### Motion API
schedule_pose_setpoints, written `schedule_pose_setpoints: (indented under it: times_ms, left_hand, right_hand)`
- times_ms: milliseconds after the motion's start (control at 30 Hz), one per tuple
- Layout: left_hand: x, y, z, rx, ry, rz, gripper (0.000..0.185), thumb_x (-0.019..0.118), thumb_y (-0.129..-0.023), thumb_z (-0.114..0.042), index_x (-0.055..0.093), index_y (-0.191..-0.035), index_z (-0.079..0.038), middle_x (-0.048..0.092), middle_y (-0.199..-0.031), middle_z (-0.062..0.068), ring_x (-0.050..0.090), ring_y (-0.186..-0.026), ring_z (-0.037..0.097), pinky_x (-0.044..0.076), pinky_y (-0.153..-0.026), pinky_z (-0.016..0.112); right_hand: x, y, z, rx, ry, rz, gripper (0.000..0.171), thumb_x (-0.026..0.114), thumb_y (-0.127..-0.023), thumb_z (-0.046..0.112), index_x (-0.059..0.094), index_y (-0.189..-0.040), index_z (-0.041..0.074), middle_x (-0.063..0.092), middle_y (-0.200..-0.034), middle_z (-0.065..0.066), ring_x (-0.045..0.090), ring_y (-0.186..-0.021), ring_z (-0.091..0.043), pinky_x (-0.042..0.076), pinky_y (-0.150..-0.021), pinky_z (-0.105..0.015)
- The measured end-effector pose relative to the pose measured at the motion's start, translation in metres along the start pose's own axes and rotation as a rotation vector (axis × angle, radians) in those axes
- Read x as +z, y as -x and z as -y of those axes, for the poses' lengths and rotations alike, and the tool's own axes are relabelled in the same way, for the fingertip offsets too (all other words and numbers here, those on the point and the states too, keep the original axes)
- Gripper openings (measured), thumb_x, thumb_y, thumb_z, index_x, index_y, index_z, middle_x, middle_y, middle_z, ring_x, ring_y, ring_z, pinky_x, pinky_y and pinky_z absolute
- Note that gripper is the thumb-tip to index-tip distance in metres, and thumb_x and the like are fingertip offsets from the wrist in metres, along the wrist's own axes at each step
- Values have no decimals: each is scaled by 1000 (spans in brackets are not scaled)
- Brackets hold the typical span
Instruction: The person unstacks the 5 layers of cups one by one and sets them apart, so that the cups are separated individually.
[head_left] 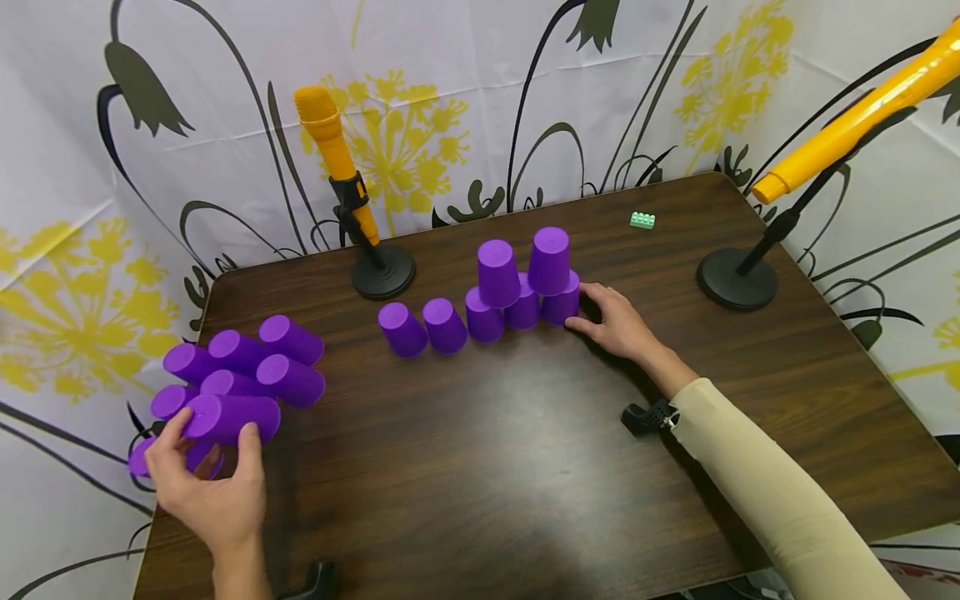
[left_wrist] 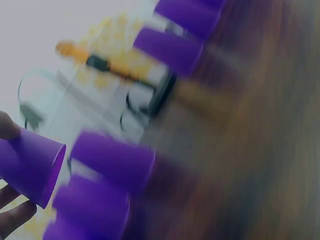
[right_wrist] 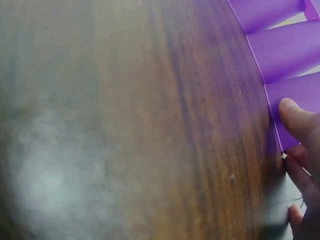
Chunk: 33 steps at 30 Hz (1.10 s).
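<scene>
My left hand grips a purple cup lying on its side at the table's front left corner, thumb on one side and fingers on the other. The blurred left wrist view shows that held cup with my fingers below it. Just beyond it lies a pile of purple cups on their sides. At mid-table stands a row of upside-down purple cups, with two more cups set on top at its right end. My right hand holds the row's rightmost cup between thumb and fingers; the thumb presses on the cup wall.
An orange microphone on a black round stand is behind the row. A second orange microphone with its base stands at the right. A small green brick lies at the far right. The dark wooden table is bare in front.
</scene>
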<state>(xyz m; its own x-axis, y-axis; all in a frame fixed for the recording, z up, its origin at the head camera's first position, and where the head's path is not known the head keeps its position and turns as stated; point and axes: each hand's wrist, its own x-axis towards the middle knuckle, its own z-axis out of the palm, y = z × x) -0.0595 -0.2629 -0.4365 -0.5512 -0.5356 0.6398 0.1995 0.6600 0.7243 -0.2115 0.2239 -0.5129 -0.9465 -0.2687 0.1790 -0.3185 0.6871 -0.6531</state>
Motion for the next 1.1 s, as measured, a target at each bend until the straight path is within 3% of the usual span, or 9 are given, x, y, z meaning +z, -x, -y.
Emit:
schedule_pose_setpoints:
  times_ms: [167, 300, 567, 700, 867, 1100]
  left_hand:
    - [-18, -1, 41, -88, -165, 17, 61, 83, -68, -3, 65, -126, -7, 51, -110, -21, 57, -92, 2, 45, -68, 4]
    - [-19, 0, 54, -131, -262, 64, 62, 86, -68, -5, 64, -126, -11, 47, -110, -26, 53, -90, -4, 42, -67, 1]
    - [-16, 2, 63, -211, -329, 112, 57, 84, -71, -7, 64, -124, -10, 52, -111, -16, 53, -91, -1, 42, -69, 1]
    - [-15, 2, 63, -213, -327, 115, 57, 84, -71, -5, 63, -124, -9, 53, -112, -12, 53, -91, -1, 42, -69, 0]
    - [-13, 1, 64, -202, -314, 113, 57, 84, -70, -4, 63, -123, -6, 46, -108, -22, 51, -89, -6, 41, -67, 0]
    - [-19, 0, 60, -208, -331, 130, 58, 84, -71, -5, 62, -125, -8, 50, -111, -15, 56, -94, 2, 41, -68, 0]
  right_hand:
    - [-1, 0, 0, 3, 3, 4, 61, 75, -88, 29, 51, -139, 5, 56, -135, -17, 47, -128, -36, 31, -109, -53]
    - [-1, 0, 0, 3, 1, 1, 61, 74, -88, 28, 51, -139, 5, 56, -134, -17, 47, -128, -35, 31, -109, -52]
    - [-1, 1, 1, -4, -3, -2, 60, 75, -88, 27, 51, -139, 4, 57, -133, -17, 47, -128, -35, 32, -108, -52]
    - [-2, 1, 1, -3, -10, -6, 60, 75, -88, 27, 51, -138, 4, 57, -133, -16, 47, -127, -35, 32, -108, -53]
    - [-3, 0, 1, 1, -9, -2, 60, 74, -88, 28, 51, -138, 4, 56, -134, -17, 47, -128, -36, 31, -108, -54]
    - [-2, 0, 1, -1, -8, -1, 59, 75, -88, 27, 52, -138, 5, 57, -132, -16, 48, -127, -35, 33, -108, -52]
